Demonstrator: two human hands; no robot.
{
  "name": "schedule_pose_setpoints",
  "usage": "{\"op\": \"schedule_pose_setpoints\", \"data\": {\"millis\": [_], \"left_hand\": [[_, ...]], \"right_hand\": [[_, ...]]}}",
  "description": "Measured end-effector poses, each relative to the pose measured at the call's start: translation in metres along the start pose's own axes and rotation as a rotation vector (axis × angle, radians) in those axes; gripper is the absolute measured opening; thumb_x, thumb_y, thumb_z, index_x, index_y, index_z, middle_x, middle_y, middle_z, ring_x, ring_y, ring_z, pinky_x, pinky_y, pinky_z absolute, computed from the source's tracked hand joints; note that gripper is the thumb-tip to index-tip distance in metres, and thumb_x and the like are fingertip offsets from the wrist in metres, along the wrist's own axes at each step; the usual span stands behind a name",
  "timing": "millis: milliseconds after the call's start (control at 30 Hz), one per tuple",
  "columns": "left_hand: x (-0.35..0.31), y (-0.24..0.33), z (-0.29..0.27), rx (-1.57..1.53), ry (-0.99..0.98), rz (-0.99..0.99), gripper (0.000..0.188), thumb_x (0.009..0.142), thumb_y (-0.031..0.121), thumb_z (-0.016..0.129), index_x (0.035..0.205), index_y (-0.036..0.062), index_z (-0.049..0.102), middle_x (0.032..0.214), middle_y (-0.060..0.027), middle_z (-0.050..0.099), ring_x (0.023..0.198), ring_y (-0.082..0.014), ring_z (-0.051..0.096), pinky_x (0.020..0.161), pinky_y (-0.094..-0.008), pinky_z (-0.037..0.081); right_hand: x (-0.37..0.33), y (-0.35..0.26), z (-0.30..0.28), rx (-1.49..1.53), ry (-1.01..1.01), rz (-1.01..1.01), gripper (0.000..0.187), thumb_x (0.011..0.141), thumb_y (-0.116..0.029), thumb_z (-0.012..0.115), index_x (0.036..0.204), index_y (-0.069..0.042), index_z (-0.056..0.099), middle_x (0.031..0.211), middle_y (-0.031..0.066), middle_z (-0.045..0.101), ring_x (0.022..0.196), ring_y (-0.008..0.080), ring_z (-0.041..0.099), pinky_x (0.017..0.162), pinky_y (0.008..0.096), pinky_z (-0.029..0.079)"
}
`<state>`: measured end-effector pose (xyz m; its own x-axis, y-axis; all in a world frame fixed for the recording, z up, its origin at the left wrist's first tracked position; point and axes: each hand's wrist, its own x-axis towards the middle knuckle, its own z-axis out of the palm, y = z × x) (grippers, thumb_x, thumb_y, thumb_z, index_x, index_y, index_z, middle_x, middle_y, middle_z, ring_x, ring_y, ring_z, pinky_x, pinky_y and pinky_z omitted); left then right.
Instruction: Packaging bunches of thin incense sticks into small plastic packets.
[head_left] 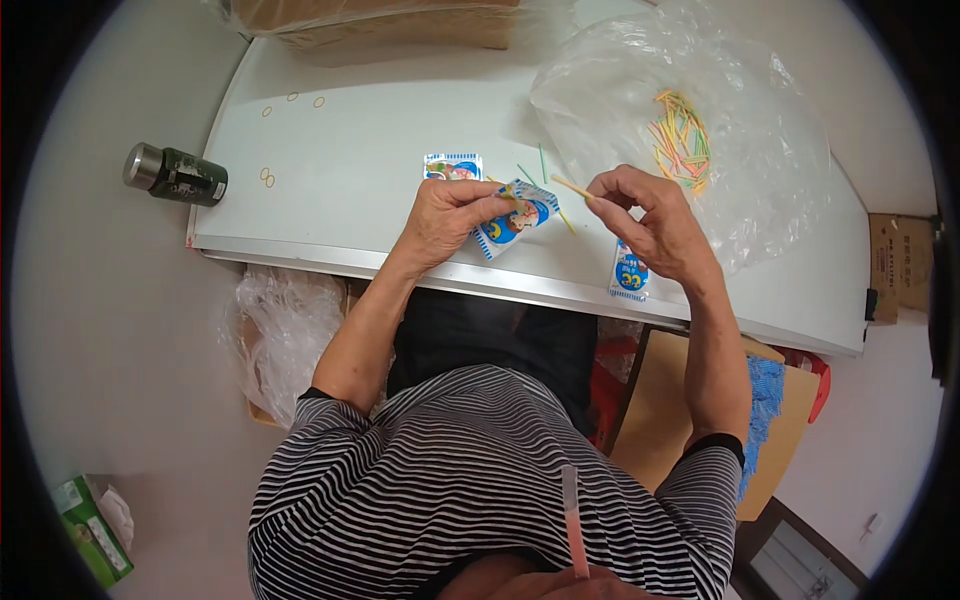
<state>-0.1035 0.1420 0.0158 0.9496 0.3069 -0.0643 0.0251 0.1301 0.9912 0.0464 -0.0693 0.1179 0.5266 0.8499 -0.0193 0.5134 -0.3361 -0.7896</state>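
My left hand point(442, 218), thumb and fingers pinched together, grips a small blue-and-white printed packet point(518, 222) just above the table's front edge. Between the thumb and forefinger of my right hand point(655, 220) is a thin yellow stick point(570, 187), its free end pointing left toward that packet. Another blue-and-white packet point(453, 167) lies flat behind my left hand. A third packet point(630, 272) rests at the front edge, below my right hand. Several loose green and yellow sticks, including a green stick point(543, 163), are scattered between my hands.
A clear plastic sheet or bag point(770, 130) covers the table's right side, with a pile of coloured sticks point(682, 145) on it. Several rubber bands point(292, 97) and a dark flask point(176, 174) lie left. A cardboard box point(400, 24) stands behind; another box point(660, 390) sits below right.
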Motion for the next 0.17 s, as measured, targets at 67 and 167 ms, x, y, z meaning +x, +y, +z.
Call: {"op": "schedule_pose_setpoints", "data": {"millis": [67, 167], "left_hand": [[0.0013, 0.0033, 0.0041, 0.001, -0.024, -0.018, 0.021, 0.088, 0.011, 0.071, 0.105, -0.0011, 0.073, 0.088, -0.0082, 0.074, 0.076, -0.0083, 0.067, 0.07, -0.0205, 0.054], [0.0023, 0.0034, 0.0053, 0.006, -0.064, -0.002, 0.021, 0.088, 0.012, 0.071, 0.105, 0.0008, 0.074, 0.088, -0.0081, 0.075, 0.076, -0.0088, 0.067, 0.071, -0.0202, 0.054]], "right_hand": [[0.0028, -0.0066, -0.006, -0.077, -0.105, -0.048, 0.012, 0.094, -0.013, 0.063, 0.096, -0.002, 0.066, 0.076, 0.0018, 0.061, 0.068, 0.0098, 0.053, 0.06, 0.0266, 0.045], [0.0038, -0.0013, -0.0099, -0.125, -0.197, -0.087, 0.013, 0.094, -0.015, 0.064, 0.098, -0.002, 0.067, 0.077, 0.003, 0.062, 0.067, 0.0128, 0.054, 0.058, 0.0274, 0.046]]}}
